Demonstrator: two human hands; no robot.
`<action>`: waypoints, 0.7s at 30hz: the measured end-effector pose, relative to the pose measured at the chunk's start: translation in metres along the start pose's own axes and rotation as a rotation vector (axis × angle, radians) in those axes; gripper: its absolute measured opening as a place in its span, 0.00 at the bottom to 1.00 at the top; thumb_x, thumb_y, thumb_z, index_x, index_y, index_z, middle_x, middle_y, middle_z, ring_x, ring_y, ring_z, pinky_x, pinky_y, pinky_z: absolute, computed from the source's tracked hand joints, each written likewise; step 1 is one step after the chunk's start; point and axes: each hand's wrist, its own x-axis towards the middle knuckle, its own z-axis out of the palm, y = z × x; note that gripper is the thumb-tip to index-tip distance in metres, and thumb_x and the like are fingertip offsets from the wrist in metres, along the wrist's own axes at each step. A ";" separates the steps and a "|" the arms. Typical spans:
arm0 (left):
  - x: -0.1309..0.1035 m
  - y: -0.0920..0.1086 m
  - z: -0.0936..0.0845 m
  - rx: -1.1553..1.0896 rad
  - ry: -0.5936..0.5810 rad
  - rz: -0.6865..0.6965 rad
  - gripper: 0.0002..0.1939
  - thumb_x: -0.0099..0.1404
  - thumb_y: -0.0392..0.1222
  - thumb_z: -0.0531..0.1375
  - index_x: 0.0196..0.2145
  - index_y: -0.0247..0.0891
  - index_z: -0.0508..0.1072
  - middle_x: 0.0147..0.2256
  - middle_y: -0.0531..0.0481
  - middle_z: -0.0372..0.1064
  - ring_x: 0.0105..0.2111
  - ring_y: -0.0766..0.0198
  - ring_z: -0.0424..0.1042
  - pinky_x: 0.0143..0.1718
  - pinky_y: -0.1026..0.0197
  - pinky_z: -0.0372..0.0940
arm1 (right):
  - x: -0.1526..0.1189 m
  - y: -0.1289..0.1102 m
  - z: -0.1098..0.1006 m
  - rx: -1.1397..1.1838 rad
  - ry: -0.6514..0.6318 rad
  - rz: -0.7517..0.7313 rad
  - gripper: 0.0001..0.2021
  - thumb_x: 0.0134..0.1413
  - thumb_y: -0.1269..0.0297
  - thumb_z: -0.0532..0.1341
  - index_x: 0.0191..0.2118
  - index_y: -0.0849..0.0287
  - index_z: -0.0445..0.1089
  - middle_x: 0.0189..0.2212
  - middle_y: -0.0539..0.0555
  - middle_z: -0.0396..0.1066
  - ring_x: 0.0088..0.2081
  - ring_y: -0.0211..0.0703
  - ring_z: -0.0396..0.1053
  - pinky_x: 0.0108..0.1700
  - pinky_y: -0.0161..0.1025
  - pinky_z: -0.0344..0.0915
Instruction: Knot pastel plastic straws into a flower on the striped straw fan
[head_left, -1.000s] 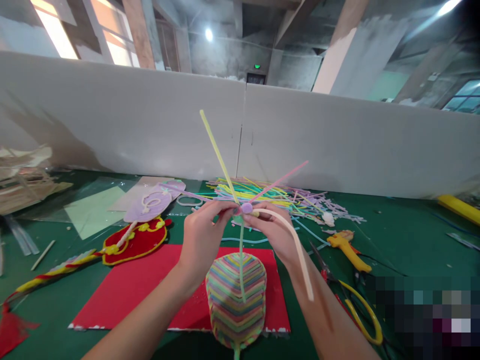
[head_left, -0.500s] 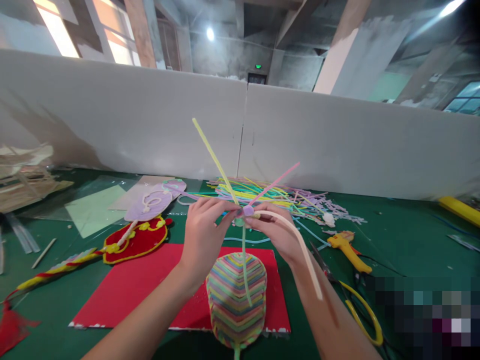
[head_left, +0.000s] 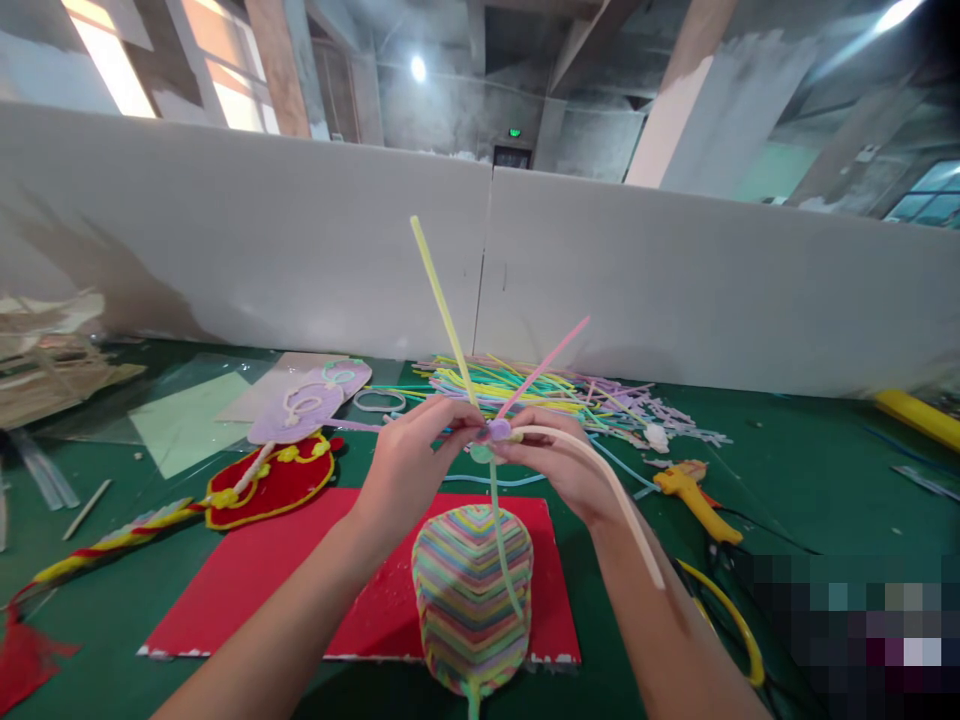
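Both hands meet above the table's middle around a small cluster of fuzzy pipe cleaners. A purple pipe-cleaner knot (head_left: 499, 430) sits between my fingertips. My left hand (head_left: 409, 455) pinches the cluster's left side; my right hand (head_left: 555, 460) pinches its right side. From it a yellow pipe cleaner (head_left: 442, 310) and a pink one (head_left: 546, 364) rise. A cream pipe cleaner (head_left: 616, 488) arcs over my right wrist, and a light green one (head_left: 500, 535) hangs down. Below lies a striped leaf-shaped pipe-cleaner fan (head_left: 469, 610), apart from my hands. My fingers partly hide the cluster.
The fan lies on a red board (head_left: 277, 580). Behind my hands is a pile of pipe cleaners (head_left: 517, 390). A yellow glue gun (head_left: 697, 500) and yellow-handled scissors (head_left: 739, 620) are at right. Left are a red ornament (head_left: 274, 485) and a purple one (head_left: 296, 412).
The cluster has turned slightly in my fingers. The yellow pipe cleaner stands more upright, and the green tail has swung right. Both hands keep their pinch.
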 end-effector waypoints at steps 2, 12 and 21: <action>0.000 0.000 0.001 -0.004 0.020 -0.027 0.04 0.59 0.34 0.58 0.32 0.40 0.70 0.29 0.54 0.71 0.30 0.68 0.70 0.32 0.66 0.65 | 0.001 0.001 0.001 0.051 -0.005 0.032 0.08 0.37 0.64 0.68 0.27 0.58 0.71 0.25 0.49 0.72 0.29 0.39 0.70 0.33 0.37 0.68; 0.001 0.003 0.004 -0.065 0.085 -0.164 0.03 0.56 0.36 0.60 0.29 0.39 0.68 0.27 0.56 0.70 0.27 0.69 0.70 0.30 0.67 0.65 | 0.004 0.008 0.008 0.128 0.060 0.087 0.09 0.39 0.62 0.67 0.28 0.59 0.71 0.24 0.47 0.71 0.28 0.37 0.70 0.35 0.36 0.68; 0.004 -0.003 0.003 -0.193 -0.038 -0.306 0.06 0.57 0.41 0.59 0.32 0.38 0.70 0.28 0.52 0.72 0.28 0.66 0.70 0.29 0.65 0.65 | 0.004 0.007 0.004 0.113 0.015 0.072 0.08 0.40 0.63 0.67 0.28 0.61 0.71 0.26 0.49 0.72 0.29 0.37 0.70 0.35 0.36 0.67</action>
